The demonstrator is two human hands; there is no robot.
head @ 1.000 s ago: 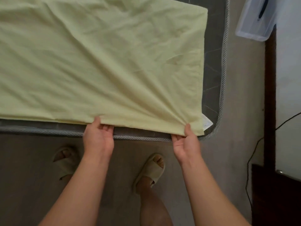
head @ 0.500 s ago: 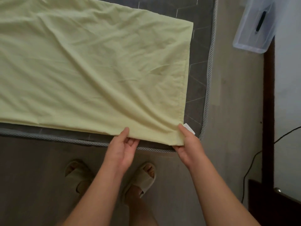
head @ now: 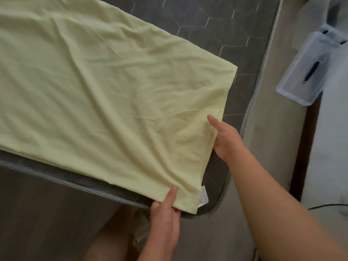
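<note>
A pale yellow-green sheet [head: 105,95] lies spread and wrinkled over a dark grey quilted mattress [head: 216,21]. My left hand [head: 165,221] pinches the sheet's near edge beside its corner, thumb on top, close to a small white care label [head: 203,198]. My right hand [head: 225,137] grips the sheet's right side edge farther up, thumb lying on the cloth and fingers tucked beneath it.
The mattress has a striped piped rim [head: 254,95] and a rounded near-right corner. A clear plastic storage box [head: 308,72] with a dark item inside sits on the floor to the right. A dark wooden strip [head: 305,140] and a black cable [head: 327,205] lie at the right.
My left hand slid right along the near edge to the corner. My right hand left the corner and moved up the sheet's side edge. The camera view swung and tilted.
</note>
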